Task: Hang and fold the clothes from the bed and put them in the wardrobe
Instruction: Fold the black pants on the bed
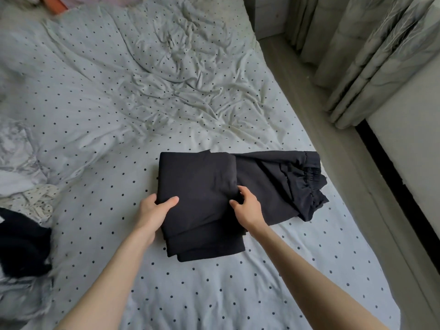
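While both forearms reach in from the near edge, the left hand (pixel 156 209) grips the left edge of the black trousers (pixel 202 201), thumb lying on top of the cloth and fingers tucked out of sight beneath the fold. The right hand (pixel 247 204) pinches the right edge of the same folded stack, its fingers curled into the fabric where the upper layers end. The trousers lie on the bed (pixel 238 294), on a pale sheet with small dark dots, towards its right side. Their left part is folded into a thick, nearly square stack of several layers; the gathered elastic waistband (pixel 309 177) spreads out to the right, unfolded, and comes close to the bed's right edge.

At the left edge of the bed, level with the left forearm, sits a crumpled black garment (pixel 21 246), well apart from the trousers. Just beyond it lies a bunched cream cloth with dark spots (pixel 35 201), and past that a rumpled white and grey marbled fabric (pixel 16 148).

Beyond the trousers the dotted sheet is heavily creased. Alongside the bed on the right runs a strip of pale floor (pixel 333 139), and further right hang pleated light curtains (pixel 371 51). At the far top left corner an orange and pinkish item (pixel 57 2) shows, too blurred to identify.
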The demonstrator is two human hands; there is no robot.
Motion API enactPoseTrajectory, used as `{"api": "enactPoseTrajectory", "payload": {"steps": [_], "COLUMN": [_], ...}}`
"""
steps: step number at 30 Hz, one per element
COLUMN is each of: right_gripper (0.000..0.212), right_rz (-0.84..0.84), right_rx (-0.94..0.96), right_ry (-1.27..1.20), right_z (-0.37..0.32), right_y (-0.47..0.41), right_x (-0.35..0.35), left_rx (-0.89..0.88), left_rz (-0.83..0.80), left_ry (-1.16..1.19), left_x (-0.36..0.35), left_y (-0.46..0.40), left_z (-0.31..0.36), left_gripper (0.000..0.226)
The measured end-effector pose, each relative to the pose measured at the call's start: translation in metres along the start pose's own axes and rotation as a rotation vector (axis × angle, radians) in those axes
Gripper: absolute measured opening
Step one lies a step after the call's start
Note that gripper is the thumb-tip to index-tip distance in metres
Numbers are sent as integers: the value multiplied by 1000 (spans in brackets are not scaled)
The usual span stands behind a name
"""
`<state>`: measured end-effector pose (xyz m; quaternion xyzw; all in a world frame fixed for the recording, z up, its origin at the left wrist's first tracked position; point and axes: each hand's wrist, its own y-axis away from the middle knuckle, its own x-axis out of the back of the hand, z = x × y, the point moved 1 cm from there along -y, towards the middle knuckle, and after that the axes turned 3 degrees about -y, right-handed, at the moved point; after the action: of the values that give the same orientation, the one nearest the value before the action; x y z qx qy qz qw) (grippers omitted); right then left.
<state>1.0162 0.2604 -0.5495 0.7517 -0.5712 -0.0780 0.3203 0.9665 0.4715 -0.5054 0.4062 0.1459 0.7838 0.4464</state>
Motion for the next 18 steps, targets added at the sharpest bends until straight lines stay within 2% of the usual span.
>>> {"api": "enactPoseTrajectory", "payload": {"steps": [3,5,7,8,10,13,15,18], "right_gripper": [41,42,35,29,24,37,47,56], "right_rz": [-77,-6,119,120,-25,-212,-222,-166], "right_rx": [7,50,118,136,96,-82,-136,-171], "right_ry": [100,248,281,223,-62,-461,-583,-696], "right_z": [-15,-23,-30,-30,-35,-34,-24,-9], "right_y": [1,1,7,11,14,16,13,3], "right_x": [-19,-23,-15,-10,4,50,84,132], "left_rx": [5,17,-17,-57,-167,-333,-406,-444], "left_rz": [90,144,166,163,149,98,48,-107], "left_ry": [-37,-94,-200,-267,-377,-494,-528,-517], "left_x": [24,31,27,19,-2,-48,-79,-137], "left_y": [4,10,19,24,36,55,65,75], "left_z": [6,19,40,51,81,122,138,154], "left_gripper": [22,24,23,22,23,27,28,25]}}
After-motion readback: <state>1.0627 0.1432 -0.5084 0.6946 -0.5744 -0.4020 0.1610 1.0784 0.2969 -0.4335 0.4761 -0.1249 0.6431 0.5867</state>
